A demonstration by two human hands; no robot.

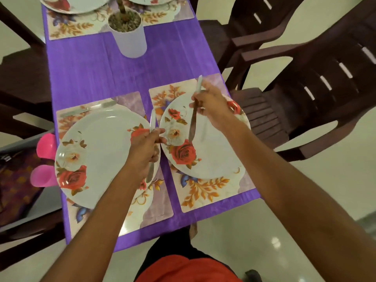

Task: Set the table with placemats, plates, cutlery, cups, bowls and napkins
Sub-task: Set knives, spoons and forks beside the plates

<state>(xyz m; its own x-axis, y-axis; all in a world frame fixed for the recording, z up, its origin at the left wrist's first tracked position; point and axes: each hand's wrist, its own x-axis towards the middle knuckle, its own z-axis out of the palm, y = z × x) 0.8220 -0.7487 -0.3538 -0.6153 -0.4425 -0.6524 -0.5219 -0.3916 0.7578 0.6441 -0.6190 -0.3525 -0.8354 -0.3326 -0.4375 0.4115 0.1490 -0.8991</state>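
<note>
Containers first. A white pot [131, 39] stood at the far centre of the purple tablecloth [91, 68], filled to the rim with grey-brown pebbly grit, a plant stem rising out of it. Two pink cups [46, 146] sat off the table's left edge, just beside the left plate; their contents could not be made out.

Near end: two floral placemats side by side, each bearing a white plate printed with red and cream roses. The left plate [97, 147] overhung the left placemat [158, 208] on its left side. The right plate [215, 155] sat on the right placemat [203, 192]. One table knife [87, 109] lay flat on the far edge of the left placemat, just beyond the plate rim.

The left hand [144, 147] was curled round a second knife [152, 121], held above the gap between the two plates with the blade pointing near. The right hand [213, 106] pinched a third knife [192, 123] over the right plate, pale handle up and far, dark blade angled down.

Far end: two more rose plates [81, 5] on matching placemats [71, 27]. Brown slatted chairs [305, 98] stood to the right.
</note>
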